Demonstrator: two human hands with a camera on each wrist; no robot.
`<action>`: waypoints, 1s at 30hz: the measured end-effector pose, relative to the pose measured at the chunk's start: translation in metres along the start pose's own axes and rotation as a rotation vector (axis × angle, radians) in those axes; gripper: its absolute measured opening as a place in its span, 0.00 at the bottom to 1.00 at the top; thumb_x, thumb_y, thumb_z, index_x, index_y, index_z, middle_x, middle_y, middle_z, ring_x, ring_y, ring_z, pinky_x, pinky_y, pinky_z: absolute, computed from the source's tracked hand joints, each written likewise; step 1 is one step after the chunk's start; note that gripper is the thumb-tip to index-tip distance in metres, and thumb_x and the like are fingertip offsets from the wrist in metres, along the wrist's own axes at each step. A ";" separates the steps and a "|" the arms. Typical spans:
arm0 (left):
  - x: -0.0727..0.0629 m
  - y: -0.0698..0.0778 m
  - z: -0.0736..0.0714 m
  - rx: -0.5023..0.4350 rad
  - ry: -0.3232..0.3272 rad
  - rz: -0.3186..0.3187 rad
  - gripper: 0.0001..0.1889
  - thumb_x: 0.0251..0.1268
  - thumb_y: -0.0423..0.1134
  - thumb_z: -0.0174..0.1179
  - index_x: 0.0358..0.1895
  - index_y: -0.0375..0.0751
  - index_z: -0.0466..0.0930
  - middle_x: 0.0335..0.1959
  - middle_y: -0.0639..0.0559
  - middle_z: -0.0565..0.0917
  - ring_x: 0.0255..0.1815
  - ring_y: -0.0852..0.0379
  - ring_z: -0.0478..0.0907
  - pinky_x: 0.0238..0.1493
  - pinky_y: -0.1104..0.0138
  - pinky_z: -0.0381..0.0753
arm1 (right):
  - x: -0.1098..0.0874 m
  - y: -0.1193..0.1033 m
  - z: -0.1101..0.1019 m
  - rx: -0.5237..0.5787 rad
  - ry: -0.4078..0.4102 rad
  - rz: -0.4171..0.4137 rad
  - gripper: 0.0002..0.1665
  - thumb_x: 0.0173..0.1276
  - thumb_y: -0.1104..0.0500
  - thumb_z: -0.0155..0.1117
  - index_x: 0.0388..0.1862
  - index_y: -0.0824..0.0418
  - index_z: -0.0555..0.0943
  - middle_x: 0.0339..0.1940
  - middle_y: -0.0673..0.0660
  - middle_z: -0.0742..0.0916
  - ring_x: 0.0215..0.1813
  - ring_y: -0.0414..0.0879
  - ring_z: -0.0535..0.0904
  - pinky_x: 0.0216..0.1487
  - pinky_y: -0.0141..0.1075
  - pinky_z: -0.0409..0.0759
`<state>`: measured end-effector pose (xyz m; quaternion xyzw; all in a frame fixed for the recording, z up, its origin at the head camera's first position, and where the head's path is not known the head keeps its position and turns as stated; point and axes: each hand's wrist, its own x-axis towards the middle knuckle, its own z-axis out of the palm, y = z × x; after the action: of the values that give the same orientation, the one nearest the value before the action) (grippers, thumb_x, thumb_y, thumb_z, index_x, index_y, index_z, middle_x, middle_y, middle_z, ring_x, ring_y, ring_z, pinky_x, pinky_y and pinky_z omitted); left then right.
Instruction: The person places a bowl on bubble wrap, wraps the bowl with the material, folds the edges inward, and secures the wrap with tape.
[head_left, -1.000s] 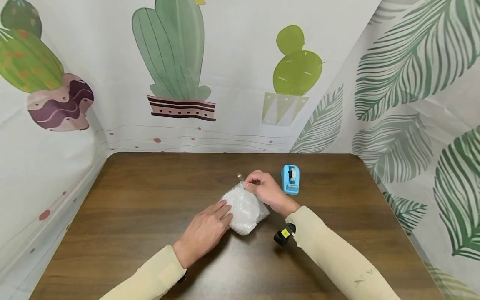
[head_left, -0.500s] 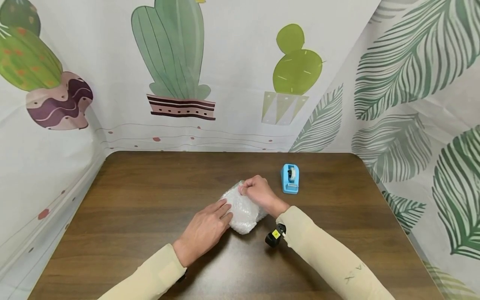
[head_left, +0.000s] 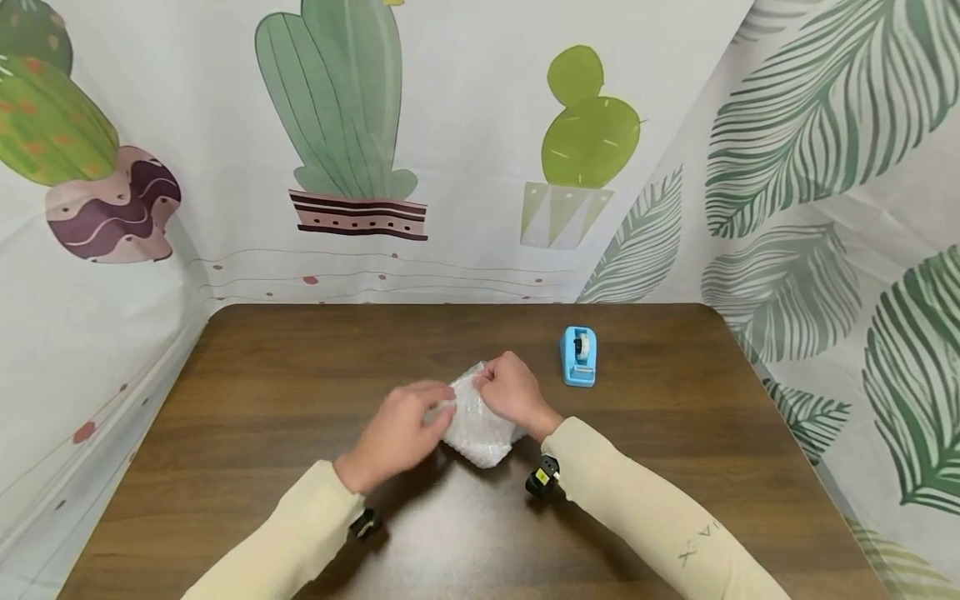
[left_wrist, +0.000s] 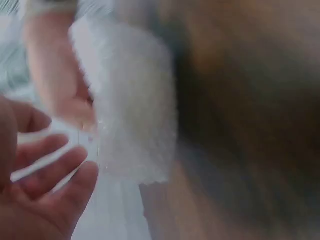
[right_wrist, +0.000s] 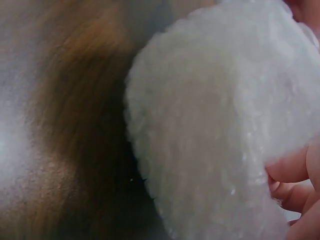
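A bundle of clear bubble wrap (head_left: 480, 429) lies near the middle of the table; what it encloses is hidden. My right hand (head_left: 512, 387) is at its upper right, with fingers curled. In the right wrist view, the thumb and fingers (right_wrist: 295, 175) pinch the wrap's edge. My left hand (head_left: 401, 429) hovers at the bundle's left side, fingers loosely bent and spread. The left wrist view is blurred, but its fingertips (left_wrist: 82, 172) appear just apart from the bubble wrap (left_wrist: 132, 105).
A blue tape dispenser (head_left: 578, 357) with a roll in it stands behind and to the right of the bundle. The brown wooden table (head_left: 285, 375) meets a cactus-and-leaf printed cloth (head_left: 465, 150) at the back.
My left hand has lifted off the bundle and drawn slightly left. The right hand has come down and left on the wrap; a small clear strip that stuck up there no longer shows.
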<state>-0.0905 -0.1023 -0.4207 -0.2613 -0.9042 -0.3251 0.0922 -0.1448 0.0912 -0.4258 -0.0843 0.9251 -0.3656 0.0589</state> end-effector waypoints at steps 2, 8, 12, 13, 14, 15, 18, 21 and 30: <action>0.016 -0.005 0.001 -0.068 0.053 -0.106 0.07 0.70 0.34 0.65 0.43 0.35 0.90 0.42 0.45 0.92 0.42 0.52 0.89 0.47 0.58 0.89 | -0.001 0.001 0.000 -0.021 0.023 -0.012 0.29 0.72 0.60 0.65 0.09 0.55 0.71 0.20 0.49 0.74 0.31 0.43 0.71 0.32 0.32 0.66; 0.062 -0.018 0.016 -0.210 -0.081 -0.357 0.12 0.74 0.42 0.64 0.49 0.38 0.89 0.45 0.46 0.92 0.46 0.53 0.88 0.50 0.58 0.87 | 0.000 0.005 0.002 -0.016 0.018 -0.036 0.32 0.73 0.62 0.64 0.08 0.56 0.67 0.14 0.49 0.68 0.25 0.45 0.67 0.25 0.33 0.60; 0.074 -0.021 0.023 -0.269 -0.151 -0.415 0.11 0.75 0.41 0.64 0.46 0.38 0.91 0.42 0.46 0.92 0.38 0.55 0.85 0.40 0.64 0.83 | -0.001 0.004 0.005 -0.045 0.010 -0.035 0.31 0.74 0.61 0.64 0.09 0.56 0.66 0.17 0.51 0.69 0.33 0.45 0.70 0.31 0.34 0.63; 0.076 -0.021 0.023 -0.274 -0.154 -0.425 0.10 0.75 0.41 0.64 0.43 0.39 0.91 0.40 0.47 0.92 0.34 0.56 0.82 0.36 0.66 0.80 | -0.001 0.004 0.005 -0.052 0.012 -0.031 0.31 0.74 0.61 0.64 0.09 0.56 0.67 0.19 0.52 0.70 0.36 0.46 0.71 0.33 0.35 0.64; 0.077 -0.021 0.024 -0.275 -0.152 -0.432 0.09 0.75 0.40 0.64 0.40 0.40 0.92 0.38 0.48 0.91 0.30 0.58 0.79 0.32 0.68 0.76 | -0.001 0.003 0.005 -0.059 0.013 -0.029 0.30 0.74 0.61 0.65 0.09 0.57 0.68 0.20 0.52 0.71 0.37 0.46 0.71 0.34 0.36 0.65; 0.078 -0.021 0.024 -0.276 -0.149 -0.437 0.10 0.75 0.40 0.64 0.38 0.41 0.92 0.36 0.48 0.91 0.27 0.59 0.75 0.30 0.69 0.72 | -0.001 0.003 0.005 -0.065 0.015 -0.028 0.30 0.74 0.61 0.65 0.09 0.57 0.69 0.21 0.52 0.72 0.38 0.46 0.72 0.35 0.36 0.66; 0.079 -0.022 0.025 -0.256 -0.135 -0.450 0.10 0.74 0.39 0.64 0.35 0.41 0.92 0.33 0.49 0.90 0.24 0.59 0.71 0.27 0.70 0.68 | -0.001 0.003 0.006 -0.084 0.026 -0.027 0.29 0.73 0.60 0.66 0.09 0.57 0.71 0.22 0.53 0.73 0.40 0.46 0.73 0.36 0.36 0.67; 0.080 -0.023 0.027 -0.236 -0.134 -0.457 0.10 0.74 0.38 0.64 0.34 0.41 0.92 0.32 0.49 0.90 0.24 0.60 0.71 0.26 0.70 0.67 | -0.001 0.003 0.006 -0.095 0.038 -0.019 0.30 0.72 0.60 0.67 0.08 0.57 0.72 0.21 0.53 0.75 0.40 0.47 0.74 0.36 0.37 0.67; 0.080 -0.024 0.035 -0.187 -0.142 -0.478 0.10 0.73 0.38 0.64 0.33 0.39 0.90 0.29 0.48 0.89 0.25 0.59 0.74 0.26 0.71 0.69 | -0.004 0.005 0.008 -0.095 0.066 0.035 0.31 0.70 0.58 0.70 0.07 0.56 0.70 0.24 0.54 0.76 0.32 0.46 0.71 0.32 0.36 0.66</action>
<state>-0.1712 -0.0629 -0.4333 -0.0697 -0.9105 -0.4006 -0.0757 -0.1397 0.0900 -0.4345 -0.0588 0.9441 -0.3229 0.0305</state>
